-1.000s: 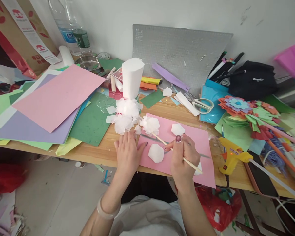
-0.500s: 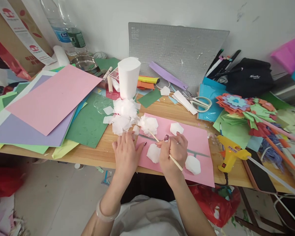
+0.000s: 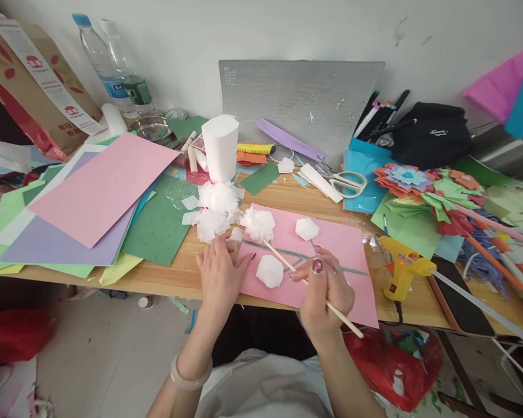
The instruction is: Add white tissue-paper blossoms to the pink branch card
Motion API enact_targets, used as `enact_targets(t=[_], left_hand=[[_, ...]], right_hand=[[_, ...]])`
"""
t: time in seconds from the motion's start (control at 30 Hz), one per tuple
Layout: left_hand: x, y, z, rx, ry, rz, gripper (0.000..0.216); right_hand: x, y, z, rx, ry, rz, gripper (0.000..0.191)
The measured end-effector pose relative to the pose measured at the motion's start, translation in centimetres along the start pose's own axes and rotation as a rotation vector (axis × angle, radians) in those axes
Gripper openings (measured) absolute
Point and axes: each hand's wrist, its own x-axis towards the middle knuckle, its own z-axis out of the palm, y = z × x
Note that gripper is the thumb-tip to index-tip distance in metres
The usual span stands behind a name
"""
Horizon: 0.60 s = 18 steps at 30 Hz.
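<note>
My right hand [image 3: 326, 290] grips a thin wooden stick [image 3: 351, 326]. The stick's far tip meets a ruffled white paper flower [image 3: 260, 224] on a pink sheet [image 3: 353, 244] with grey-blue lines drawn across it. My left hand [image 3: 220, 270] rests at the sheet's left edge, thumb spread from the fingers. Its fingertips are beside a small white paper square [image 3: 236, 234]; whether they touch it I cannot tell. Many-sided white paper pieces lie on the sheet, one near the middle [image 3: 269, 271] and one higher up [image 3: 307, 229]. A pile of white paper squares [image 3: 218, 197] sits beyond my left hand.
A white paper cup shape [image 3: 220, 148] stands behind the pile. Coloured sheets [image 3: 104, 186] are stacked at left. Scissors [image 3: 353, 183], a yellow glue gun [image 3: 403, 267], a phone [image 3: 459, 299] and paper flowers [image 3: 412, 179] are at right. A grey cutting mat [image 3: 296, 104] leans on the wall.
My right hand has shifted right with the stick, uncovering more of the middle white piece and covering the lower right one. The whole view has tilted slightly upward. My left hand stays nearly in place.
</note>
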Motion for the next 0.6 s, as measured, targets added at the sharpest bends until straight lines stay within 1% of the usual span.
enact_targets(t=[0.03,0.1,0.2,0.23,0.3,0.37,0.43,0.53,0.6], left_hand=[[0.1,0.0,-0.3,-0.028,-0.001,-0.021,0.044],[0.5,0.0,-1.1,-0.088,0.016,-0.061,0.036],[1.1,0.2,-2.4,-0.129,0.09,-0.054,0.024],[1.3,0.3,-2.7,-0.127,0.1,-0.042,0.024],[1.6,0.5,-2.9,-0.129,0.071,-0.032,0.028],[1.7,0.8,-2.6,-0.146,0.003,-0.044,0.031],[1.6,1.1,-2.1,-0.165,-0.041,-0.063,0.03],[1.3,1.5,-1.2,-0.195,-0.062,-0.078,0.023],[1.0,1.8,-0.9,-0.227,-0.075,-0.06,0.019]], right_hand=[[-0.2,0.1,-0.5,0.043,0.025,0.048,0.036],[-0.5,0.6,-1.3,0.122,0.063,0.161,0.041],[-0.7,1.2,-2.0,0.223,0.093,0.328,0.046],[-0.8,1.4,-2.1,0.242,0.097,0.371,0.046],[-0.8,1.6,-2.1,0.257,0.1,0.429,0.045],[-0.9,1.8,-2.2,0.267,0.097,0.461,0.044],[-1.0,2.0,-2.3,0.308,0.096,0.466,0.043],[-1.2,2.1,-2.8,0.39,0.089,0.439,0.046],[-1.2,2.3,-3.2,0.414,0.063,0.429,0.048]])
